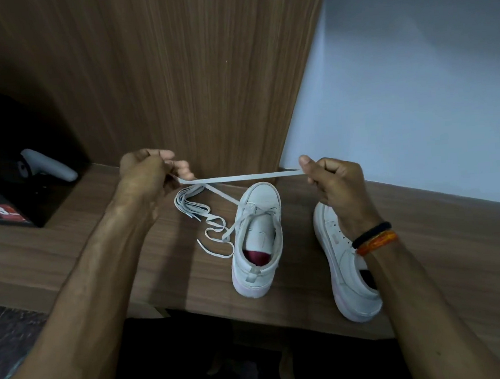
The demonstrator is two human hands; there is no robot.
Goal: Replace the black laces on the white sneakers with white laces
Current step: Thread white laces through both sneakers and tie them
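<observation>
A white lace (pixel 242 177) is stretched tight and level between my two hands above the wooden desk. My left hand (pixel 147 170) pinches its left end, my right hand (pixel 330 180) grips its right end. From the left hand the lace runs down to the eyelets of a white sneaker (pixel 259 242) that stands toe away from me, with a red insole showing. A second white sneaker (pixel 343 271) lies to the right, partly hidden by my right wrist. Another white lace (pixel 212 225) lies in loose loops left of the first sneaker. No black lace is clearly visible.
The desk top (pixel 128 258) is brown wood, with a tall wooden panel (pixel 189 74) behind it and a pale wall (pixel 414 86) to the right. At the far left, a grey handle-shaped device (pixel 49 164) rests on dark items with a red label (pixel 5 212).
</observation>
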